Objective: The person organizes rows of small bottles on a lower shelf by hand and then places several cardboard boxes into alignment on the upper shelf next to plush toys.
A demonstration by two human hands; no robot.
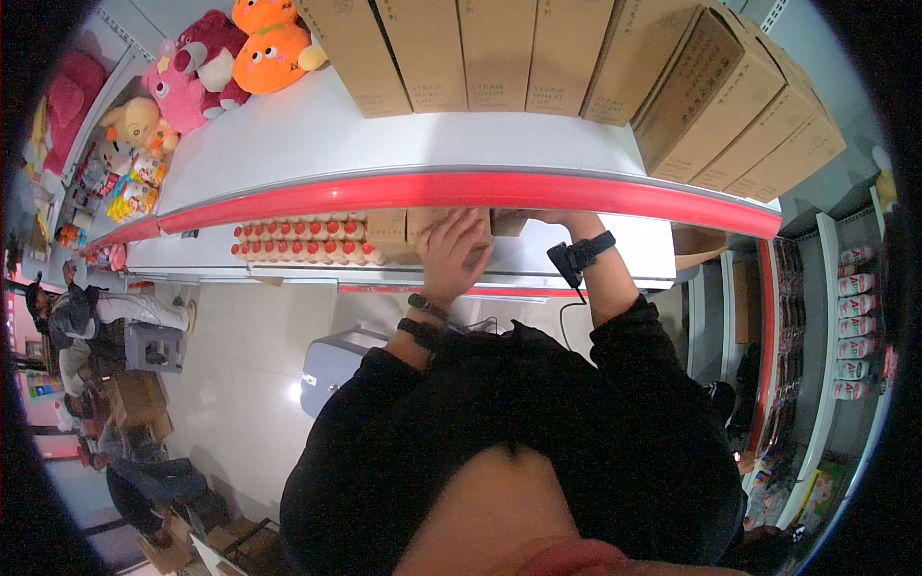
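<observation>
My left hand rests with outstretched fingers on the front of a brown cardboard box on the lower shelf. A similar box stands directly left of it. My right hand reaches under the red shelf edge beside another brown box. That edge hides its fingers, so their grip does not show. Dark straps circle both wrists, and a small black device with a cable sits at the right one.
Rows of small red-capped bottles stand left of the boxes. Above, the upper shelf carries tall brown boxes and plush toys. A grey case is on the floor. Side shelving at right holds white canisters. People are at far left.
</observation>
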